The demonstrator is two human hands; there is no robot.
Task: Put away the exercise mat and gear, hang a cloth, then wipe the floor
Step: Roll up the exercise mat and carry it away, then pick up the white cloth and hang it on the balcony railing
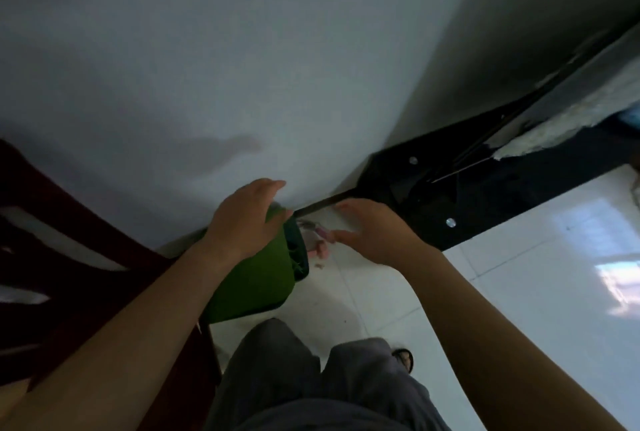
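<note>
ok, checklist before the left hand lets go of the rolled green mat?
1. Contact: left hand rests on top of the green mat: ok.
2. Pose: mat stands on end beside the wall: ok.
3. Mat touches wall: cannot tell.
4. Spare: right hand open, holds nothing: ok.
5. Bare floor by the mat: not ok, small pink bits lie there.
</note>
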